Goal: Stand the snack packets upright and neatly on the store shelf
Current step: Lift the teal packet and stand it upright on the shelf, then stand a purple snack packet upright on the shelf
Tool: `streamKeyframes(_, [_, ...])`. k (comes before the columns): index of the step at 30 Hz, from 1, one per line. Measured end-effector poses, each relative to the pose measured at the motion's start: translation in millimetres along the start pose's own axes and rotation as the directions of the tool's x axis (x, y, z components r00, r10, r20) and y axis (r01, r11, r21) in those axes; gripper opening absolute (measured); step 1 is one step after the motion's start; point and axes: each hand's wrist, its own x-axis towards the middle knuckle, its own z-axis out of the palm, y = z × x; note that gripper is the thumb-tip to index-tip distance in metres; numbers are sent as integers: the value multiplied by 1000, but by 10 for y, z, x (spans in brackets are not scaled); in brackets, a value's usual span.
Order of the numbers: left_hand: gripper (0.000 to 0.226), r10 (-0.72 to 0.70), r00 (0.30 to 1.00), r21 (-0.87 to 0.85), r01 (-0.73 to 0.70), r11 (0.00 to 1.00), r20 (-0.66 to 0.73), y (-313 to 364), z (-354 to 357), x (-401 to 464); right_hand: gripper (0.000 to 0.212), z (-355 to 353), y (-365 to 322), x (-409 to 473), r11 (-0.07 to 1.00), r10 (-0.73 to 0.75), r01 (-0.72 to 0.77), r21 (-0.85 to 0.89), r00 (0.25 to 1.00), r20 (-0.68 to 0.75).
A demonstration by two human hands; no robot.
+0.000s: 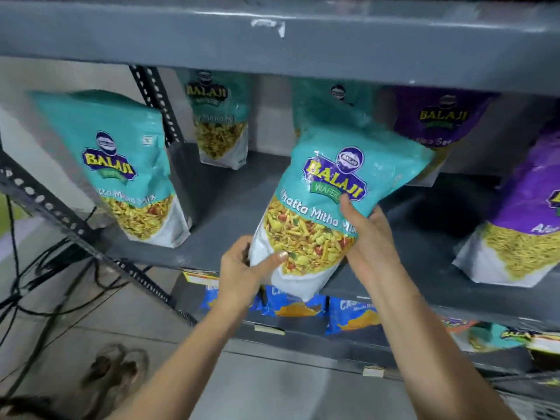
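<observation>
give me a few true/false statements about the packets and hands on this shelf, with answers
1. Both hands hold one teal packet. True: the left hand grips its lower corner, the right hand its side.
2. The held packet stands upright on the shelf. False: it is tilted, its bottom past the front edge.
3. A teal packet at front left rests on the shelf, untouched. True.
4. The packets on the right are red. False: the purple packets sit there.
5. Blue packets show on the shelf below. True.
</observation>
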Motion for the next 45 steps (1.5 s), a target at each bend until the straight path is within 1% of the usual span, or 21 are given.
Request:
streamKeyframes(2, [24,8,999,-19,-7,1000,46,50,-123,147,58,174,-57,37,987,-117,124,-99,990,80])
streamKeyframes(4, [26,20,996,-6,-20,1000,89,79,-269,325,51,325,-97,117,951,-169,201,-233,974,152])
streamKeyframes(6, [28,9,991,38,-14,999,132,63,-407,476,39,448,-73,185,906,-159,231,-355,962,222])
streamKeyframes(8, [34,-15,987,67,4,998,160,74,-519,550,40,505,-3,215,878,-119,213,-429,964,236])
streamKeyframes(10, [49,9,985,41,-16,999,172,171,-579,584,46,547,2,206,902,-93,179,-394,969,228])
streamKeyframes(13, [61,143,986,-120,-132,984,84,499,-536,652,43,678,-165,232,950,-128,182,-256,968,214])
streamKeyframes(15, [48,234,972,-212,-232,949,-13,756,-419,717,32,818,-316,264,950,-202,231,-208,968,150])
streamKeyframes(18, [16,302,937,-322,-345,882,-175,1081,-252,814,8,974,-462,297,935,-295,304,-181,952,77])
streamKeyframes(19, [9,314,928,-343,-367,865,-200,1142,-238,840,7,996,-479,296,928,-311,321,-188,947,78])
streamKeyframes(21, [7,309,926,-347,-369,862,-218,1177,-239,881,6,965,-478,294,918,-322,332,-215,943,79])
streamKeyframes(22, [12,293,933,-338,-350,874,-209,1129,-251,877,7,908,-449,298,915,-311,324,-240,946,91])
streamKeyframes(24, [36,218,967,-311,-249,917,-132,890,-280,805,29,700,-314,307,905,-199,240,-352,969,149])
streamKeyframes(26, [57,130,991,-226,-130,965,-19,530,-310,670,48,455,-84,256,831,16,100,-547,979,204])
streamKeyframes(28, [61,63,995,-123,-54,991,73,194,-337,570,56,258,182,190,749,185,1,-662,960,210])
streamKeyframes(33, [51,63,996,-93,-56,994,70,10,-368,553,63,182,428,176,769,146,22,-639,967,208])
streamKeyframes(36, [59,72,994,-72,-67,995,77,12,-364,561,72,170,458,189,763,137,41,-645,965,224])
streamKeyframes(38, [71,76,997,-58,-74,996,21,13,-327,525,82,146,435,166,739,139,59,-671,962,237])
streamKeyframes(40, [68,112,979,-2,-114,993,-169,20,-267,422,92,55,379,100,726,123,76,-684,964,237])
streamKeyframes(41, [64,162,946,45,-156,987,-281,11,-242,363,92,-28,334,43,727,101,75,-683,972,213])
streamKeyframes(43, [56,301,862,156,-259,953,-408,14,-189,229,76,-299,209,-92,733,12,83,-675,991,135])
streamKeyframes(45, [51,424,812,289,-327,900,-401,36,-82,131,46,-700,37,-222,705,-117,140,-695,990,81])
